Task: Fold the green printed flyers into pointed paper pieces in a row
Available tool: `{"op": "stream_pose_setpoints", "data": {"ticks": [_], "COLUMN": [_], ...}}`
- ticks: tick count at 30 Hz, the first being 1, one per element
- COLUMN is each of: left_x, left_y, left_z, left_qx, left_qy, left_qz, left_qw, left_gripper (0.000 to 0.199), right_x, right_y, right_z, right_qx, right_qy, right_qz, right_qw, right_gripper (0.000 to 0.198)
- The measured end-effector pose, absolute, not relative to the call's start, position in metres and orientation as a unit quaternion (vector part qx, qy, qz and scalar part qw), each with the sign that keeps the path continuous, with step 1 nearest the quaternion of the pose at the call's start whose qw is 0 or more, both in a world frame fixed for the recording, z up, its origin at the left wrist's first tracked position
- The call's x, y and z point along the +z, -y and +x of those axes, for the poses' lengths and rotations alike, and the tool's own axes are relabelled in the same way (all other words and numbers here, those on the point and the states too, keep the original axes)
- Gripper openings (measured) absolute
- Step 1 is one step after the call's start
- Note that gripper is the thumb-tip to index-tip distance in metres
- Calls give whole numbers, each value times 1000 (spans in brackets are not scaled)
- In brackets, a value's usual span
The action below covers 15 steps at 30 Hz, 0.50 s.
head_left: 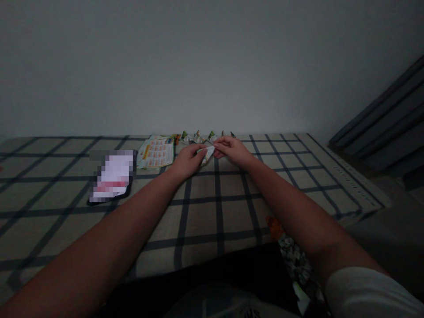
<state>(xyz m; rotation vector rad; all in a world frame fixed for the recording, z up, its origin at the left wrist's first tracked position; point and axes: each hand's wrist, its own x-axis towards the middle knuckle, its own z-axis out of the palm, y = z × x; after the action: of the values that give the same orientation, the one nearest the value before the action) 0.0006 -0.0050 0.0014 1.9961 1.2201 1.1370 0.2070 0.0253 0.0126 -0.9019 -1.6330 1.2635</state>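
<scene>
Between my two hands is a small piece of folded printed paper, light with rows of fine print. My left hand pinches its left side between thumb and fingers. At its upper right corner, the fingertips of my right hand are closed on the paper. Just behind my hands stands a row of several small folded paper figures with pointed tips, partly hidden by my fingers. A stack of printed paper sheets lies to the left of my left hand.
A phone with a lit, blurred screen lies at the left on the checked tablecloth. A pale wall rises behind the table. The table's right edge is near a dark pleated curtain-like surface. A patterned item is by my right forearm.
</scene>
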Motion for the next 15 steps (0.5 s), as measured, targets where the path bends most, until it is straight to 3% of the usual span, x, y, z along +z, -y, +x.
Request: {"op": "stream_pose_setpoints", "data": {"ticks": [15], "left_x": [5], "left_y": [6], "left_z": [2], "left_qx": [430], "left_qy": [-436], "left_qz": [762], "left_qw": [210], "left_gripper": [40], "right_x": [13], "right_y": [-27], "right_z": [207], "right_qx": [515], "right_qy": [634], "right_qz": [-376], "right_qw": [437], "right_gripper": [25]}}
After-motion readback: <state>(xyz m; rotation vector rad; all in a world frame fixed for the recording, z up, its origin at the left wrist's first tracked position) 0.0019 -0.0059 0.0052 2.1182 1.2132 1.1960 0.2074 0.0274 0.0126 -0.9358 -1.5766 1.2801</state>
